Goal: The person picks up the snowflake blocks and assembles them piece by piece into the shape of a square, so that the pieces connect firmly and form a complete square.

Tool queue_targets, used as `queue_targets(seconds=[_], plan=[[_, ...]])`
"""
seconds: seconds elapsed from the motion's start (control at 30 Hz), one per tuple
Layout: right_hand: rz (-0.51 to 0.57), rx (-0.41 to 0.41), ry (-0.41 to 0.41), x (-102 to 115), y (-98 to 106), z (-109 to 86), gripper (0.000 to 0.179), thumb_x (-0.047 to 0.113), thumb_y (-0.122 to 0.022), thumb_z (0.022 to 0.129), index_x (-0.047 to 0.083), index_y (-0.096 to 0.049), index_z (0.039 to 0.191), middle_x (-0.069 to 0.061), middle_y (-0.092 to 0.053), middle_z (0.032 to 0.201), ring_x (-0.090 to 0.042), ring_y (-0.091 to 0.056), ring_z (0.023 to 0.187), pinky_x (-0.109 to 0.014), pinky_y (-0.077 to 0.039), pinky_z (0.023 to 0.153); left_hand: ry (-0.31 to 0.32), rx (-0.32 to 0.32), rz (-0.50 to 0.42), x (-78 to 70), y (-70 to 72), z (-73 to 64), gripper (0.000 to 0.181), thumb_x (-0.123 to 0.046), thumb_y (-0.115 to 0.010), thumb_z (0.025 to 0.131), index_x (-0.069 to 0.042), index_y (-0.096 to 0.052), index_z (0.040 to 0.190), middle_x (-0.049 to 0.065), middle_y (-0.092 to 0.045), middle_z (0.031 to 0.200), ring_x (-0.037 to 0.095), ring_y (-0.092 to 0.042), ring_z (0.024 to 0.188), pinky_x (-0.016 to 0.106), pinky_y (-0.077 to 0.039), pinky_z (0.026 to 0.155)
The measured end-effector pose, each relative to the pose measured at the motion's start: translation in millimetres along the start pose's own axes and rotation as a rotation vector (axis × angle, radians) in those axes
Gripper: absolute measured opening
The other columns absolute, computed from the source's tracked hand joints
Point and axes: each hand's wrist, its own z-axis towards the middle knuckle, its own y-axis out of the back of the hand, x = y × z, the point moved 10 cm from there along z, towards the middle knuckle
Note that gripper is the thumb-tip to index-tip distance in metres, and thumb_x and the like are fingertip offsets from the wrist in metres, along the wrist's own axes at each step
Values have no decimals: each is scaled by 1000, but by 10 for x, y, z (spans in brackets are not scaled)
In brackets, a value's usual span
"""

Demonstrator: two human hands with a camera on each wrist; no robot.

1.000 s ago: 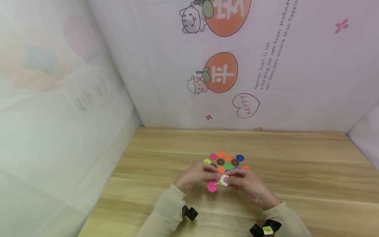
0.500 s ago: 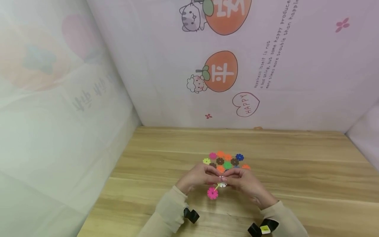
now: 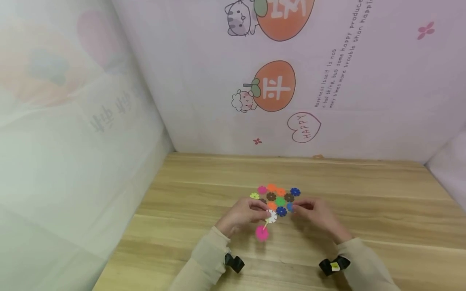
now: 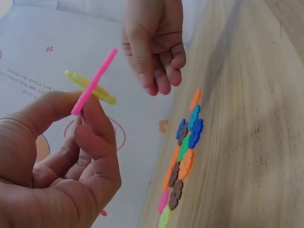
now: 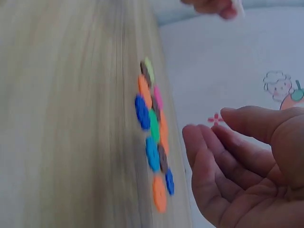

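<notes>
My left hand (image 3: 242, 216) pinches a small joined piece of notched plastic snowflake discs, held above the table. Its white disc (image 3: 272, 217) sits at the fingertips, and a yellow disc (image 4: 76, 78) links it to a pink disc (image 3: 261, 233) lower down. The left wrist view shows the pink and yellow discs crossing edge-on; the white one is hidden there. My right hand (image 3: 320, 216) holds nothing. Its thumb and fingers are loosely bent and apart, over the right side of the loose discs, near a light blue disc (image 3: 290, 207) and a dark blue disc (image 3: 281, 211).
Several loose discs lie flat together on the wooden table (image 3: 364, 202), among them a green disc (image 3: 280, 201), a brown disc (image 3: 271, 197) and a yellow-green disc (image 3: 254, 196). A printed white cloth (image 3: 204, 101) hangs behind the table and along the left side.
Both hands were together on the white disc. My right hand has let go and moved right toward the loose discs, while my left hand keeps the joined piece.
</notes>
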Motion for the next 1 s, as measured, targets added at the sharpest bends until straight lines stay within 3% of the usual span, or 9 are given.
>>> queue_targets(seconds=[0.23, 0.47, 0.7, 1.0], plan=[[-227, -122, 82, -88, 256, 85, 28, 19, -64, 88, 0, -65, 109, -14, -69, 99, -25, -64, 88, -37, -54, 72, 8, -29, -39, 35, 59, -5, 21, -21, -73, 80, -10, -70, 98, 3, -68, 93, 15, -66, 81, 35, -55, 79], [-331, -101, 108, -161, 195, 188, 37, 14, -70, 82, -5, -62, 112, -16, -68, 97, -26, -64, 87, -42, -54, 75, 8, -31, -36, 64, 64, -7, 19, -21, -73, 81, -11, -70, 97, 2, -69, 92, 15, -66, 82, 35, -54, 79], [-438, -106, 112, -166, 138, 251, 37, 11, -75, 76, -6, -64, 108, -13, -68, 90, -21, -62, 79, -38, -53, 70, 8, -21, -72, 74, 40, 6, 22, -19, -73, 81, -7, -69, 99, 4, -70, 90, 14, -66, 80, 37, -54, 81], [-466, -118, 106, -153, 148, 296, 34, 8, -75, 76, -6, -64, 106, -14, -67, 88, -20, -61, 76, -36, -52, 67, 3, -21, -73, 34, 43, 0, 20, -19, -73, 81, -7, -69, 97, 4, -70, 87, 13, -66, 77, 40, -54, 80]])
